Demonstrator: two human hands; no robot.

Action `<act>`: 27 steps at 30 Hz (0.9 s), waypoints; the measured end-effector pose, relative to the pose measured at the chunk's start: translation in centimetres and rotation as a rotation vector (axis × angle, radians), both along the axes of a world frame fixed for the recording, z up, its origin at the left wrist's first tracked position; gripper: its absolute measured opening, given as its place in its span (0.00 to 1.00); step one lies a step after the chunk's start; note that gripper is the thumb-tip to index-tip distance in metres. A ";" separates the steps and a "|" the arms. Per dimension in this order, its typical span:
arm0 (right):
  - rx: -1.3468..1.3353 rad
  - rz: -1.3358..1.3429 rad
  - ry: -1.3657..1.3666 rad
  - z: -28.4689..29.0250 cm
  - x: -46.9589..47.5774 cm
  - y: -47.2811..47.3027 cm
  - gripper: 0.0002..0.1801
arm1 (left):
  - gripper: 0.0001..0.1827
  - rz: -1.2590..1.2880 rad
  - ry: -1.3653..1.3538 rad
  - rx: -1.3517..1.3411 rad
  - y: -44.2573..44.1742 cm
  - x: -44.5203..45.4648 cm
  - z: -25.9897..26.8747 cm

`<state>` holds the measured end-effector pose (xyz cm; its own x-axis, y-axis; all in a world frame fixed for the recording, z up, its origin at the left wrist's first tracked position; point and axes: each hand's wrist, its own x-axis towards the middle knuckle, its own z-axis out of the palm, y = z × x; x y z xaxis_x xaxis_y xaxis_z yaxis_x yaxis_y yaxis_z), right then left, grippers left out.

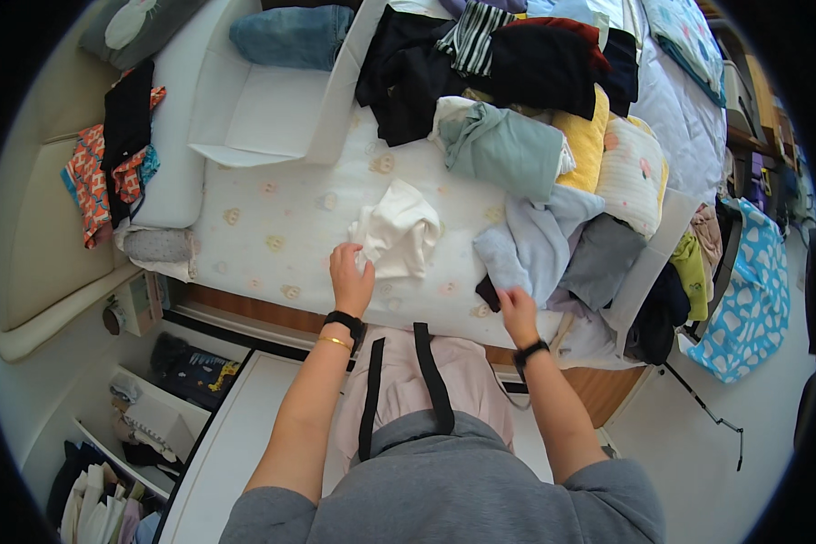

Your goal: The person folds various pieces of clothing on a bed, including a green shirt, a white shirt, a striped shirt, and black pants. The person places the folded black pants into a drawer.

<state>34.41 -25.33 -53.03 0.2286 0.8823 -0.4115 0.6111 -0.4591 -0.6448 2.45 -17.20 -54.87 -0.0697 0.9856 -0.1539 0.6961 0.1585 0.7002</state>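
A crumpled white cloth garment lies on the patterned bed sheet in front of me. My left hand is at its near left edge, fingers curved and thumb apart, with no fabric visibly gripped. To the right, my right hand pinches a small dark piece of cloth at the lower edge of a pale blue fleecy garment. Most of the dark cloth is hidden beneath that garment. Each wrist wears a black band.
An open white box holds rolled blue jeans. Black clothes, a sage green garment and a yellow-edged quilted cloth are heaped at right. Below left is an open drawer. A blue patterned bag stands at far right.
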 end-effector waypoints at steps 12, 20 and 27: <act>-1.027 -0.261 -0.465 4.1 17.7 -22.0 0.18 | 0.29 -0.094 0.161 -0.055 6.3 3.0 -2.6; -0.163 -0.053 0.073 -0.7 3.2 -0.2 0.15 | 0.15 -0.263 0.291 0.067 8.6 6.2 -2.4; 0.083 0.099 0.168 -0.2 -6.0 10.7 0.14 | 0.11 -1.118 -0.051 -0.117 1.3 6.9 2.6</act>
